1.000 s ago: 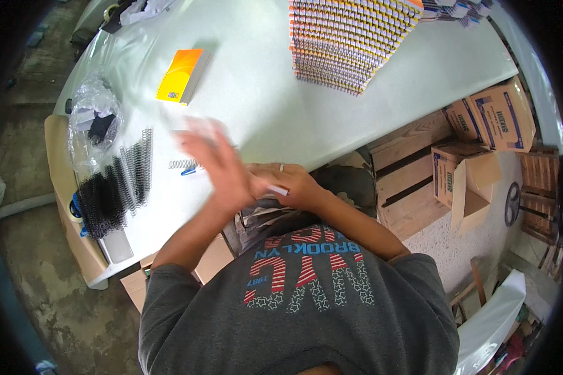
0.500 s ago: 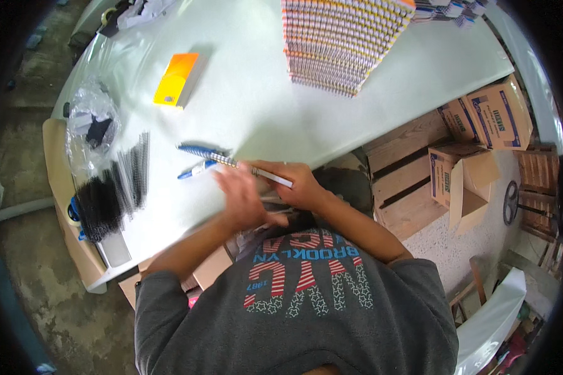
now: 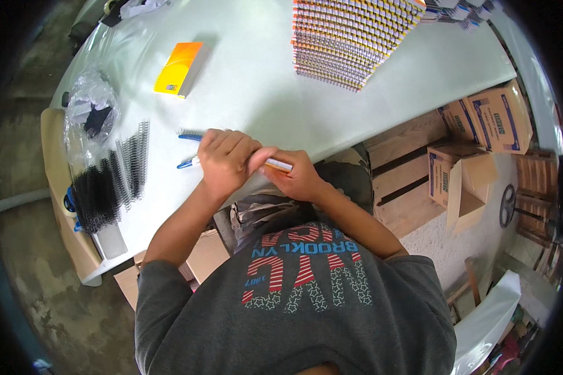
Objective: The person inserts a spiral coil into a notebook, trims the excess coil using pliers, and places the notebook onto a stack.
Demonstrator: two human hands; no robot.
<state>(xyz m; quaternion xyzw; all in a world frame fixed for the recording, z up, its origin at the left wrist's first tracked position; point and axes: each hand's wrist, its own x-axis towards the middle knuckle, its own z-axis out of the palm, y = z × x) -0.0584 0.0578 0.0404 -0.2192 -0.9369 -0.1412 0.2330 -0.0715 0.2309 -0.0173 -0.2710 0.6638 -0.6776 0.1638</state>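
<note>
Both my hands are together at the table's near edge, around a small spiral notebook [image 3: 279, 165] held edge-on. My right hand [image 3: 297, 178] grips its near end. Curled over the far end is my left hand [image 3: 226, 159], its thumb along the notebook. That hand hides most of the notebook's coil. Past its knuckles, a thin wire coil end [image 3: 182, 132] sticks out. Two blue grip-like ends [image 3: 186, 164] of something lying on the table show beside my left hand; the rest is covered.
A yellow-orange spiral notebook [image 3: 180, 70] lies farther off. Large stacks of spiral notebooks [image 3: 353, 44] stand at the back. Several loose black coils [image 3: 100, 194] and a clear plastic bag [image 3: 87, 109] are on the left. Cardboard boxes [image 3: 460, 181] and a wooden pallet [image 3: 400, 169] lie to the right.
My left hand has moved from beside the notebook, blurred, to close over its coil end. The exposed coil and blue pieces are now mostly covered. My right hand keeps its grip.
</note>
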